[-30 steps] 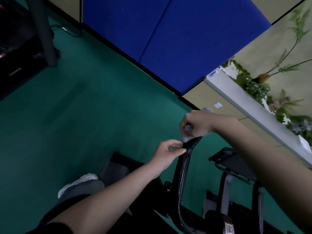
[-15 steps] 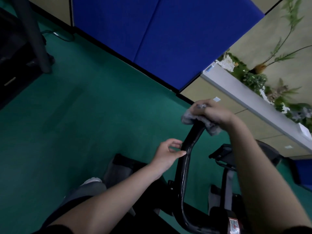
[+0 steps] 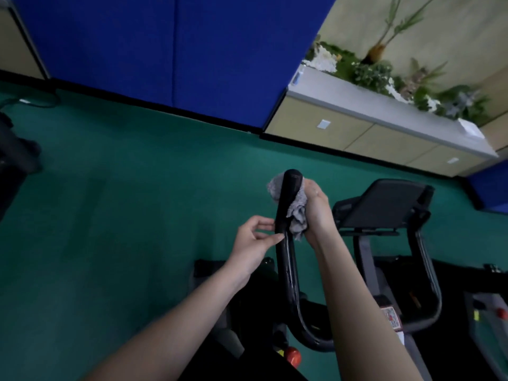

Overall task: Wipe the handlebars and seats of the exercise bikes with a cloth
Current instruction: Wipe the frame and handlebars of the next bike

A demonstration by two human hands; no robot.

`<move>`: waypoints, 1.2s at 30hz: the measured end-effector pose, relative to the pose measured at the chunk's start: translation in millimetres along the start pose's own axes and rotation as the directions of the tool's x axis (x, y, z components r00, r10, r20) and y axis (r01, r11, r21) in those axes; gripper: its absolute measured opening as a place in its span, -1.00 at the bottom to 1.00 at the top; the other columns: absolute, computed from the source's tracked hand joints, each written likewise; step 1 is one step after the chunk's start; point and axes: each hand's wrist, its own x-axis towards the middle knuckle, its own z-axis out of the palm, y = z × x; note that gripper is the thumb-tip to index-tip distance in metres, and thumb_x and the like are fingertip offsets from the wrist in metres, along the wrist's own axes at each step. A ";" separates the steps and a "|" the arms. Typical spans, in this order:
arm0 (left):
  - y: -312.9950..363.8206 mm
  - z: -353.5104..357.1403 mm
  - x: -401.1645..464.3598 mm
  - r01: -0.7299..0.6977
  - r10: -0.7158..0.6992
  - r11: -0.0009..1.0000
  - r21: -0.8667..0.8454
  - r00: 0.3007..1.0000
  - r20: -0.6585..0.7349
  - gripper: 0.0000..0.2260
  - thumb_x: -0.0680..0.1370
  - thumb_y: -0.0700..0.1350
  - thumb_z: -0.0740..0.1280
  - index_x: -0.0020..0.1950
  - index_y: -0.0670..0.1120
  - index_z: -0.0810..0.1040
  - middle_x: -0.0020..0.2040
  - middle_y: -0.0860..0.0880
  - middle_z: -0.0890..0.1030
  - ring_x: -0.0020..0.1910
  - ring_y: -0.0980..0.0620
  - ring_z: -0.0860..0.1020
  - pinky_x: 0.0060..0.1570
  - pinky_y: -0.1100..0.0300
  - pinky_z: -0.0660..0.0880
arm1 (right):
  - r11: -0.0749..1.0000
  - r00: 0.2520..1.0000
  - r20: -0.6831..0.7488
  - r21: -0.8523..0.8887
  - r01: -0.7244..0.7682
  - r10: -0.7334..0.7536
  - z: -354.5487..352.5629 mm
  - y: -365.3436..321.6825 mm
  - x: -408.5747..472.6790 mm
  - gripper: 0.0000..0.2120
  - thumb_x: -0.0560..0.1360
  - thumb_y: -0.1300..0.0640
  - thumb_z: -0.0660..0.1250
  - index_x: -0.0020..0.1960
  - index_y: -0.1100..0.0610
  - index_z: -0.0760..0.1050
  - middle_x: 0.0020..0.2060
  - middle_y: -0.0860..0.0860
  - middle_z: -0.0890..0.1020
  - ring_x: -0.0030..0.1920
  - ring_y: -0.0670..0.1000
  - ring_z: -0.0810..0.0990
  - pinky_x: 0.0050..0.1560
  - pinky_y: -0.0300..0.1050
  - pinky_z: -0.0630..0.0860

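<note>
Black handlebar (image 3: 286, 215) with grey cloth (image 3: 298, 213) at its 3 o'clock; green floor (image 3: 123, 202), blue wall panels (image 3: 192, 50) at 12, red knob (image 3: 292, 356) at 6

A dark green carpeted floor (image 3: 115, 204) carries a black exercise bike (image 3: 291, 292) with a red knob low on its frame, and beside it a black treadmill (image 3: 384, 210) with grey uprights. A low beige cabinet (image 3: 357, 133) with a grey top stands along the wall.
</note>
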 end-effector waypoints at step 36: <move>31.6 -7.0 42.4 -0.235 0.171 0.925 0.299 0.959 0.225 -0.67 0.48 -0.21 0.42 0.18 0.00 0.43 -0.04 0.09 0.48 -0.17 0.15 0.49 0.05 -0.09 0.54 | 0.697 0.773 -0.357 -0.701 0.149 -0.524 20.7 69.9 -104.1 -0.85 0.51 0.13 0.29 0.02 0.19 0.53 -0.11 0.04 0.58 -0.09 0.09 0.51 -0.11 -0.21 0.34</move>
